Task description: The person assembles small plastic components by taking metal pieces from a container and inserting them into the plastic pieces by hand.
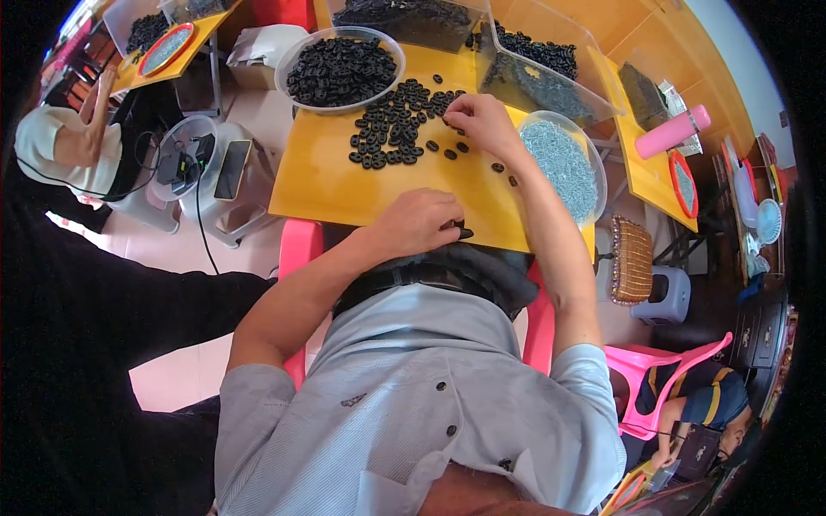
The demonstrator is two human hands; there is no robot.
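Observation:
My right hand reaches to the right edge of a loose spread of black oval pieces with holes on the yellow table. Its thumb and fingers are pinched together; what is between them, if anything, is too small to make out. Close to my waist, at the table's near edge, my left hand is curled closed around a small black piece that sticks out by the fingertips. Several single oval pieces lie apart from the spread, toward my right forearm.
A round clear tub of black pieces stands far left; a round tub of silvery screw-like parts sits right. Clear bins line the back. Beyond are a pink bottle, a phone on a stool and other people.

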